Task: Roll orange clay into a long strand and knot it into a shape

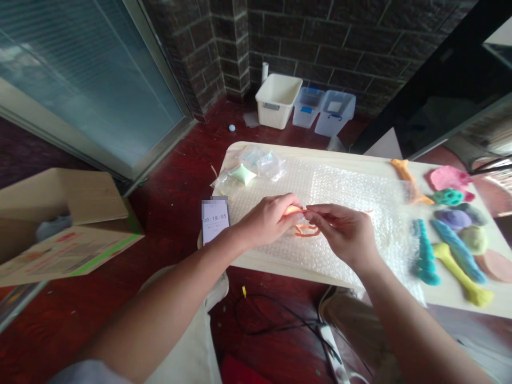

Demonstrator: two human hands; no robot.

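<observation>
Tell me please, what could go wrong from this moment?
The thin orange piece held between the left hand and right hand might tear. The orange strands just below could get squashed against the bubble wrap. The phone beside the left forearm might be knocked.

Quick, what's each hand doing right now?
Left hand: closed, holding the orange piece.
Right hand: closed, seemingly pinching the end of that orange piece.
</observation>
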